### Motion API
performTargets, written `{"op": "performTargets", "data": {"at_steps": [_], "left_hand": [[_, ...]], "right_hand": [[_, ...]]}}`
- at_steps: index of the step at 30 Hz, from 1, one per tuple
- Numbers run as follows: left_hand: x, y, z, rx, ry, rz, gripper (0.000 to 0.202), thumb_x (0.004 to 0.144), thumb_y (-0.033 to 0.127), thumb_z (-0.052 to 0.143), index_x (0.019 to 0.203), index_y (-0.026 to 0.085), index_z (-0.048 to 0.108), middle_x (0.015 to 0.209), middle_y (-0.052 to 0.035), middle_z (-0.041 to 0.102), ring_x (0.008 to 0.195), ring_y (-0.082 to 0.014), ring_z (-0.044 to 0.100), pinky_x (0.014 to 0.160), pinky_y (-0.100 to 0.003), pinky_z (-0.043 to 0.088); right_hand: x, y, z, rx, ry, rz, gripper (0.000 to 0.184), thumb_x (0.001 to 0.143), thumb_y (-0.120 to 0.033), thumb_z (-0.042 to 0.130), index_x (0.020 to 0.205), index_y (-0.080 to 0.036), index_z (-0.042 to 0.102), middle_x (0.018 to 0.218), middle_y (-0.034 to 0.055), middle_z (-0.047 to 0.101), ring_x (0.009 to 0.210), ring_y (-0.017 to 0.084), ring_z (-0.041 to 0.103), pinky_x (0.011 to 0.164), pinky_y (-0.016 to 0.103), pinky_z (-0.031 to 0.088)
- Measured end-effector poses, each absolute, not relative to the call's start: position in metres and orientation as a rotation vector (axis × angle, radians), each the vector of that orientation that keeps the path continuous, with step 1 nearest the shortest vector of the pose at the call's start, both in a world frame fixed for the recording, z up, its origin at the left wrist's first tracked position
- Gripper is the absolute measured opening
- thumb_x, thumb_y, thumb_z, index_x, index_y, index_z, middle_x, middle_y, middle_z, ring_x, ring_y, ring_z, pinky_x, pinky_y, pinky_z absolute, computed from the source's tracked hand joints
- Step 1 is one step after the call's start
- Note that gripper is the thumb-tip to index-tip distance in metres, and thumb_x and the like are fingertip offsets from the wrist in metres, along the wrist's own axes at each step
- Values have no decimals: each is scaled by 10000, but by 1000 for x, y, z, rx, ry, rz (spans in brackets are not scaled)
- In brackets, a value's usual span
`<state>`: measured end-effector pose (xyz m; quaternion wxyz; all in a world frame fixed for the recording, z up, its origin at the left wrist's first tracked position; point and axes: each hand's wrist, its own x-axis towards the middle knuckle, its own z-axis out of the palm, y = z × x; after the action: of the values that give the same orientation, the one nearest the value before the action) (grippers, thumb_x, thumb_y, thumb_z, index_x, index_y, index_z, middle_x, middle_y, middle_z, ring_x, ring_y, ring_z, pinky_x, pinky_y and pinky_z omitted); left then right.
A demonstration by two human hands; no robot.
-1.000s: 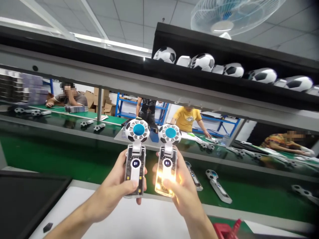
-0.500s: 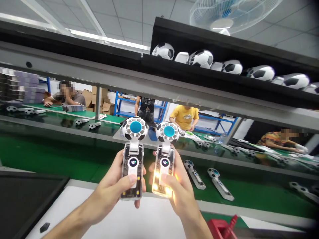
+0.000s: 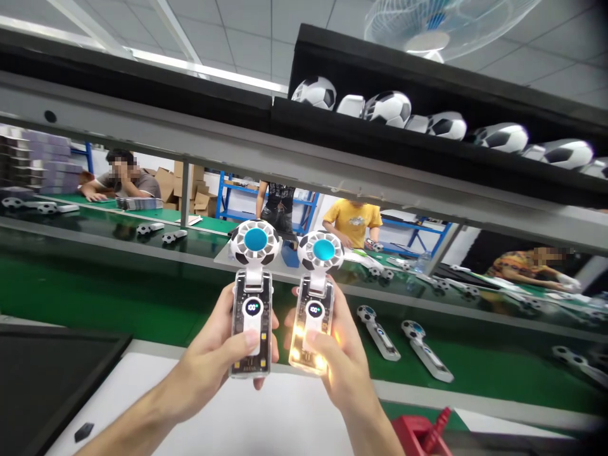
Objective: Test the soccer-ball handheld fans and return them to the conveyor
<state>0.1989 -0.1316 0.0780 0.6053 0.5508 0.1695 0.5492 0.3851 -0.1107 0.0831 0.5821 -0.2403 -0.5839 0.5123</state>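
Head view shows us, at far left, a black tray (image 3: 52,373) lying on the white desk (image 3: 266,424). Next comes our left hand (image 3: 223,358), fingers wrapped around the clear handle of the left handheld fan (image 3: 251,297) with the thumb pressed on its white front strip; its round display is lit and its football-patterned head stands upright. Just beside it, not quite touching, our right hand (image 3: 339,361) grips the right handheld fan (image 3: 316,301) the same way, thumb on the strip, and that handle glows warm yellow. Both fans are held above the desk's far edge. Further right, two more fans (image 3: 403,339) lie flat on the green conveyor belt (image 3: 118,297). At lower right a red tool (image 3: 422,434) pokes into view.
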Motion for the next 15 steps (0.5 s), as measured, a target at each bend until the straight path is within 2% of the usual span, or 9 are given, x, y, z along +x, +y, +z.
{"op": "performTargets", "data": {"at_steps": [2,5,11,13,15], "left_hand": [[201,-133,80,1288,521,1333,365,878,420,631,1157,296,430,1025,-20,594,749,-155,646,572,-261,530],[208,-134,81,1231,752,1495,340,877,497,597,1074,262,450,877,-2,629,619,-139,637,516,-240,496],[214,-125,74,1173,1069,1709,390,760,490,705,978,234,509,758,4,666,596,-181,653,489,-270,528],[208,-119,72,1167,1172,1823,404,693,440,768,948,221,542,758,-5,678,633,-185,661,516,-263,540],[200,-115,73,1116,1155,1803,348,673,411,769,878,207,575,710,-1,655,605,-178,640,518,-268,540]], "right_hand": [[381,-110,83,-551,-1279,1185,434,872,-346,640,1256,-239,470,912,53,653,634,175,613,513,282,477],[376,-109,84,-496,-1165,1182,361,912,-412,588,1203,-227,478,999,74,648,524,131,584,401,240,410],[375,-110,82,-431,-1178,1104,229,902,-332,557,1101,-247,483,967,37,636,551,154,621,409,258,467],[375,-111,81,-405,-1162,988,247,857,-298,610,1067,-264,483,987,21,639,556,152,629,422,260,479],[375,-113,83,-423,-1089,946,289,781,-243,679,1010,-258,503,921,-2,652,582,150,635,476,263,499]]}}
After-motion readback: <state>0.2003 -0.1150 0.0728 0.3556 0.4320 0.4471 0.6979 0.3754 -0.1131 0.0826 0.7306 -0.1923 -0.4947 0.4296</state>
